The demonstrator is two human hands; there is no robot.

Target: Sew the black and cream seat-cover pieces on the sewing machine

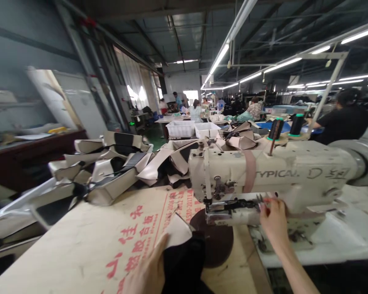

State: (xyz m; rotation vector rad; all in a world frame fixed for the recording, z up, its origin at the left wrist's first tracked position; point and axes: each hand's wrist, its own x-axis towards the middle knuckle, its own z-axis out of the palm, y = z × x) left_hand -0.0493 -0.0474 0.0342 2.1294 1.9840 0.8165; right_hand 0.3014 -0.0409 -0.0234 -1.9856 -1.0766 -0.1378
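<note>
My left hand (150, 263) is closed on the edge of a cream and black sewn piece (179, 232), low over the wooden board. Its black part hangs down towards me and runs out of view at the bottom. At the arm of the cream sewing machine (276, 169), my right hand (274, 222) has its fingers pinched together around small thread snips (260, 199). Their pointed grey blades stick out to the left; the handles are hidden by my fingers. Just left of them is the machine's needle area (207, 200), with no workpiece seen under it.
Cream and black sewn pieces (116, 171) are heaped along the back of the wooden board (88, 245). A brown round pad (217, 241) lies beside the machine arm. Black thread cones (296, 124) stand behind the machine. A person in black (345, 118) sits at the right; others work farther back.
</note>
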